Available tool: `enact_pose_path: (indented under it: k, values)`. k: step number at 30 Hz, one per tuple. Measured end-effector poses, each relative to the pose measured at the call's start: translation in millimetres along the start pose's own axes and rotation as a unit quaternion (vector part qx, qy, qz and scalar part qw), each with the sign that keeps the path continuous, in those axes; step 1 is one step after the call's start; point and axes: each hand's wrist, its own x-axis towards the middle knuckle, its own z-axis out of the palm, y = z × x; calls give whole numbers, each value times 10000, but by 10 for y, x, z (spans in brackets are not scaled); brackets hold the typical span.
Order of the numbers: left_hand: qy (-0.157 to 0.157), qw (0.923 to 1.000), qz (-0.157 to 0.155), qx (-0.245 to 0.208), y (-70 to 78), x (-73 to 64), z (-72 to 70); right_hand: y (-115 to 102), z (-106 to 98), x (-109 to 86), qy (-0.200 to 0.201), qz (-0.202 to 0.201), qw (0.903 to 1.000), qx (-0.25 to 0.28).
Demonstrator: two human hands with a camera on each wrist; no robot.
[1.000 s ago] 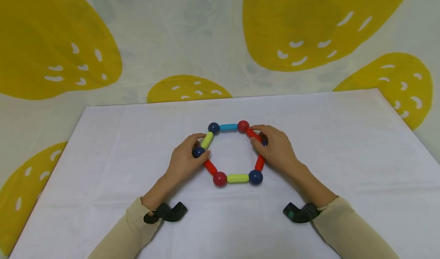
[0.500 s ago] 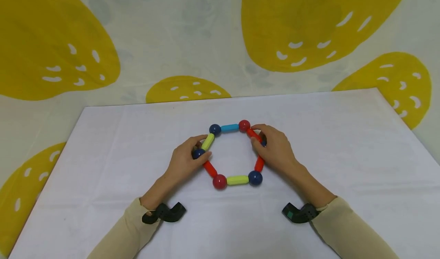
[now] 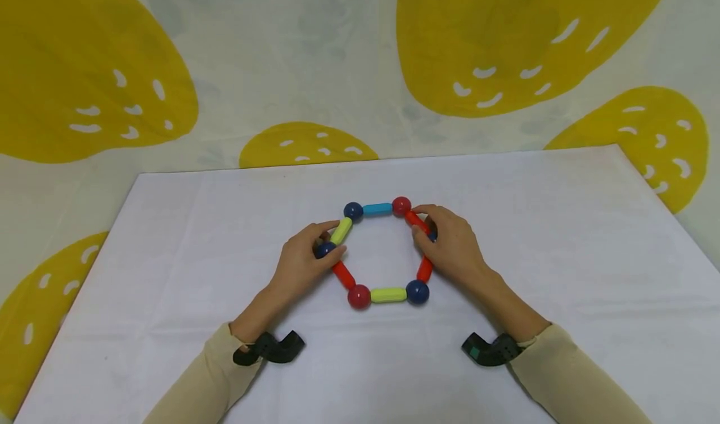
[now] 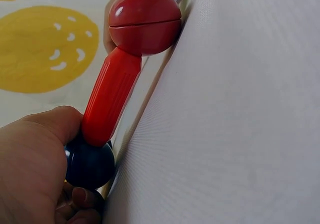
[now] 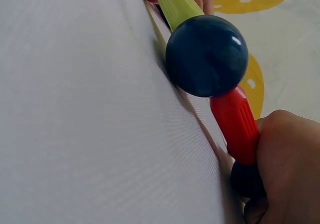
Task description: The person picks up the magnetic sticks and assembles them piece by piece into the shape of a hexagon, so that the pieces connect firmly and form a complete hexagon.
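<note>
A closed six-sided ring of magnetic sticks and balls lies on the white-covered table. Its near side is a yellow-green stick (image 3: 388, 295) between a red ball (image 3: 359, 297) and a dark blue ball (image 3: 417, 292); a light blue stick (image 3: 377, 209) forms the far side. My left hand (image 3: 298, 258) grips the dark blue ball (image 4: 90, 164) at the left corner, thumb by the red stick (image 4: 111, 97). At the right corner my right hand (image 3: 452, 239) holds another dark blue ball (image 5: 247, 179), mostly covered by the fingers, where two red sticks meet.
White cloth (image 3: 225, 224) covers the table, whose far edge runs below a hanging cloth (image 3: 315, 55) printed with yellow shapes. Dark curved pieces, one a left wrist mount (image 3: 275, 349) and one a right wrist mount (image 3: 489, 349), jut inward from the sleeves.
The ring's far side has shifted slightly to the right and its near side slightly toward me. Both hands keep their hold at the side corners.
</note>
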Motion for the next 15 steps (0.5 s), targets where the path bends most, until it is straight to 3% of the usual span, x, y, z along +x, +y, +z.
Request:
enact_pose_path:
  k: [15]
  values:
    - [94,9996,117,246,-36,3,-16,-22,0,3,-243,18,9996,-120]
